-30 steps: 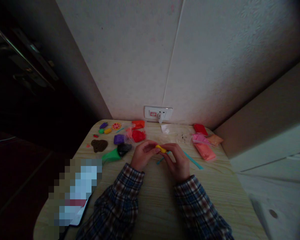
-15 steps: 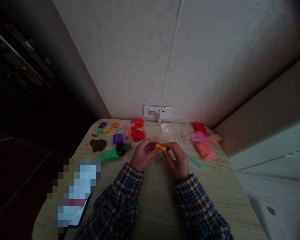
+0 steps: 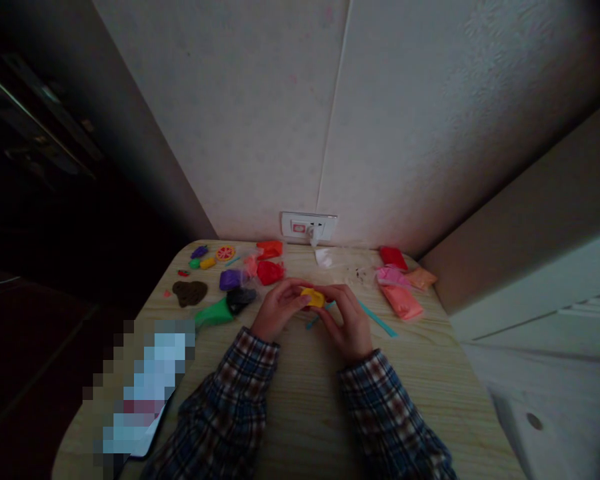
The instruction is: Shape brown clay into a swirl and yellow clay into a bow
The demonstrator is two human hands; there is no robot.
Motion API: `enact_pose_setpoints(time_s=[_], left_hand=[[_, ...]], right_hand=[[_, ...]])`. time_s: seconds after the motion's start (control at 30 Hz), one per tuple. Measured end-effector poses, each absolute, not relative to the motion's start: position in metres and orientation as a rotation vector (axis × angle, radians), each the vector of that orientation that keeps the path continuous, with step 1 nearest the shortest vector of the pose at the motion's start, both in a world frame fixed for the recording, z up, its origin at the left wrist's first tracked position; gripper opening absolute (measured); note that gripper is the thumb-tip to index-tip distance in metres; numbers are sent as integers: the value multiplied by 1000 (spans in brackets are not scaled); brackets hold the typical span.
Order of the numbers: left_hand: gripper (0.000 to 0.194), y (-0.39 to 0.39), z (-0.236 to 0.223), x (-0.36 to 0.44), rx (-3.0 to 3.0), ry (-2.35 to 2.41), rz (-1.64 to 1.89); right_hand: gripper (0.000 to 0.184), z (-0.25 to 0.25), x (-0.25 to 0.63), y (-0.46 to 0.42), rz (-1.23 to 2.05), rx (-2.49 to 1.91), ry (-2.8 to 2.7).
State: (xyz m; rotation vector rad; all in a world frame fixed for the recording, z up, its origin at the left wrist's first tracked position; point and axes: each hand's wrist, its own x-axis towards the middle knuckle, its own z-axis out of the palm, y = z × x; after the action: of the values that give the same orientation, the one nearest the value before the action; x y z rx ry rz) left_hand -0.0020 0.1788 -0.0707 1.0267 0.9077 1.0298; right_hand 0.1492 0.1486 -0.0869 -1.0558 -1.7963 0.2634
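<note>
Between my two hands, a small piece of yellow modelling clay (image 3: 313,298) is held above the table. My left hand (image 3: 279,309) pinches its left end with thumb and fingers. Gripping the right end is my right hand (image 3: 349,321), its thumb underneath. The clay looks flattened and broad, with its face turned up. Below and behind the hands lie blue tool sticks (image 3: 379,319), one partly hidden by my right hand.
Left on the table (image 3: 305,413) are a brown clay shape (image 3: 190,293), small clay fruits (image 3: 207,263), a green packet (image 3: 215,313) and a purple packet (image 3: 230,279). Red and pink packets (image 3: 403,301) lie right. A pixelated device (image 3: 150,387) rests front left; a wall socket (image 3: 309,227) is behind.
The yellow clay has turned from a narrow, curved edge to a broader face between my fingers. Both hands keep hold of it. The whole view has shifted slightly.
</note>
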Motion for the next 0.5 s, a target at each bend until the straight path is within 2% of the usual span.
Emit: enact_pose_setpoints(time_s=[0.5], left_hand=[[29, 181, -68, -6, 1193, 977, 1029]], right_hand=[[3, -86, 148, 147, 258, -1046, -1759]])
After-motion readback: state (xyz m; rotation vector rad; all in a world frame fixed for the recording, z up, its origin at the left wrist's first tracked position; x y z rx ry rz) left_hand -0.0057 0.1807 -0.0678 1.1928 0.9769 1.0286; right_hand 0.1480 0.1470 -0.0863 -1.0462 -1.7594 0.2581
